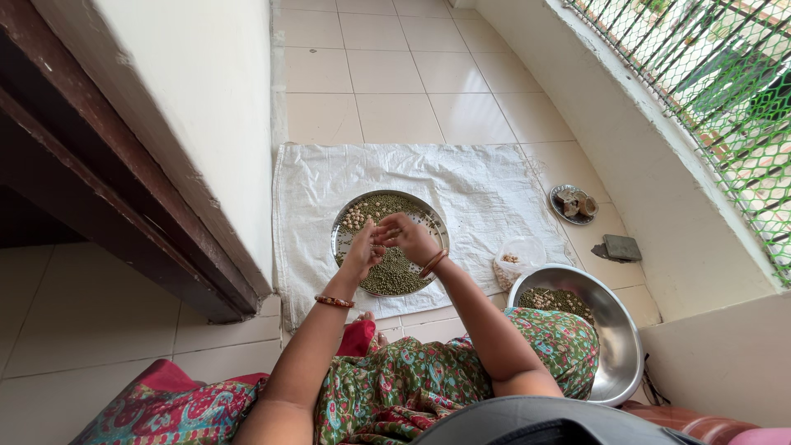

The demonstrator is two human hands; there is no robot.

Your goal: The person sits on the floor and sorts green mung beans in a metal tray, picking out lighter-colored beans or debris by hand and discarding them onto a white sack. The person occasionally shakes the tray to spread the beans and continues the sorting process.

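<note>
A round steel plate (342, 224) lies on a white woven sheet (486, 185) on the tiled floor. It holds small green grains (394, 274) and a little heap of pale chickpeas (354, 217) at its far left. Both hands hover over the plate, fingertips meeting. My left hand (362, 250) has its fingers bunched together, and my right hand (409, 236) curls toward it. What the fingers pinch is too small to tell. Each wrist wears a bangle.
A large steel bowl (618, 346) with green grains stands at my right knee. A clear bag (517, 257) of chickpeas lies beside it. A small dish (573, 204) and a dark flat block (621, 246) sit near the right wall. A wall corner stands left.
</note>
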